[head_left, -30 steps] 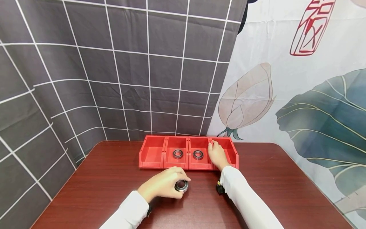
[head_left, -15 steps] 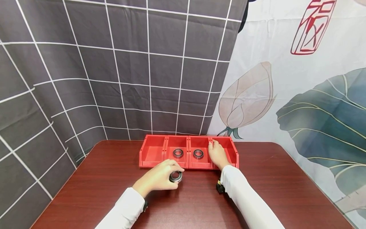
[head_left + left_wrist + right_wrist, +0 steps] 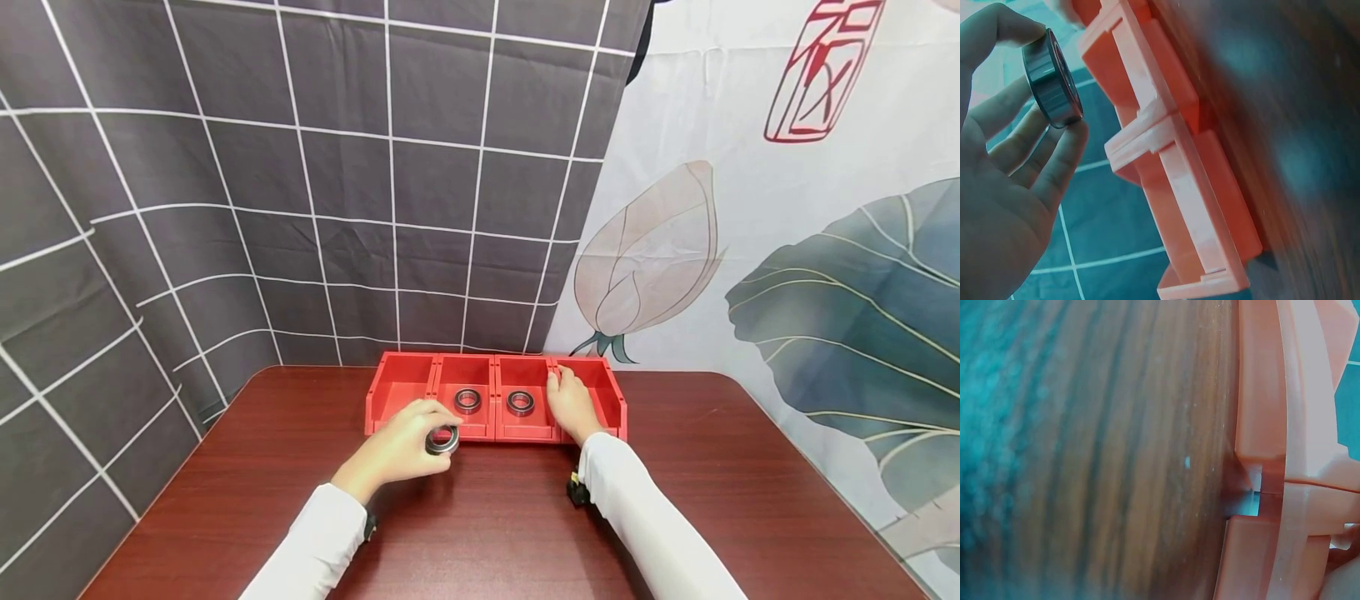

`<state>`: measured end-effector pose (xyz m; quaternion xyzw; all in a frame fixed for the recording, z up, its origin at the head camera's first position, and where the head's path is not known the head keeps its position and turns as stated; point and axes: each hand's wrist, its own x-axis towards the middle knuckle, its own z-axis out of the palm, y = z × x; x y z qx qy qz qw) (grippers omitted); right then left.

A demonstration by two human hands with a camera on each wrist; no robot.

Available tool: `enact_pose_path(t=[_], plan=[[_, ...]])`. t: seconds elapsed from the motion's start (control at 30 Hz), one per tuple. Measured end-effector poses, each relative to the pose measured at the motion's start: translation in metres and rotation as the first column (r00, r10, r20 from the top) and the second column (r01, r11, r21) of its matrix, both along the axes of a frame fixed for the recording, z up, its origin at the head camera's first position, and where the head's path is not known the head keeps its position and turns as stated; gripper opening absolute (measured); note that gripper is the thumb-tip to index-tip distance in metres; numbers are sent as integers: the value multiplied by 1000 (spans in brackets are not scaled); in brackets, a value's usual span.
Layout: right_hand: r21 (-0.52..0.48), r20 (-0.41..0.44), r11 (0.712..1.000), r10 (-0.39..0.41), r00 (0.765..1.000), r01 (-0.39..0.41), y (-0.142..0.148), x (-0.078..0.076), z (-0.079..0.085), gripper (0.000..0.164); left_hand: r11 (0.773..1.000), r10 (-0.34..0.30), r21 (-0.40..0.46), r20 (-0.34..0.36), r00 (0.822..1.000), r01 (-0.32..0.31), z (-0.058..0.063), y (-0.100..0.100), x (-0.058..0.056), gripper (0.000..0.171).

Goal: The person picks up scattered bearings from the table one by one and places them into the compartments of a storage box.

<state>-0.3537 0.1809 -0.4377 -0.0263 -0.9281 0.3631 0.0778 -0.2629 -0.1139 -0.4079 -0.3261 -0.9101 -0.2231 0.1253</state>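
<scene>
My left hand (image 3: 405, 442) pinches a ball bearing (image 3: 444, 440) between thumb and fingertips, in front of the row of red bins (image 3: 461, 432). In the left wrist view the bearing (image 3: 1047, 81) stands tilted on edge, its steel outer ring between thumb and fingers, beside the bins' front lips. My right hand (image 3: 573, 408) grips the divider at the rightmost bin (image 3: 611, 400); only a bit of that hand shows at the lower right of the right wrist view. One bearing (image 3: 467, 401) lies in the left-middle bin, another bearing (image 3: 521, 403) in the right-middle bin.
The bins stand side by side near the back edge of the brown wooden table (image 3: 480, 525). Behind the table hang a dark grey gridded cloth (image 3: 337, 167) and a white cloth with painted flowers and leaves (image 3: 675, 108).
My left hand has carried the bearing leftward and away from me, closer to the bins. The right hand stays at the same divider; the two bearings in the bins have not moved.
</scene>
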Motion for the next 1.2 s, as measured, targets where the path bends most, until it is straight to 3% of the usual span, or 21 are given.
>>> enact_pose_path(t=[0.13,0.37,0.73,1.2], plan=[[0,0,1000,1,1000,-1,0,-1,0,54,998,49,29,6,999,-49,0,-5,-4,47],[-4,-10,1000,-7,1000,7,0,-1,-1,54,998,61,37,-27,998,-60,-1,-12,-10,46],[-8,-8,1000,-7,1000,7,0,-2,-1,54,982,156,127,-138,978,-139,3,-29,-22,47],[-9,-9,1000,-12,1000,12,-1,-1,-2,54,949,287,164,-101,952,-269,3,-37,-33,47]])
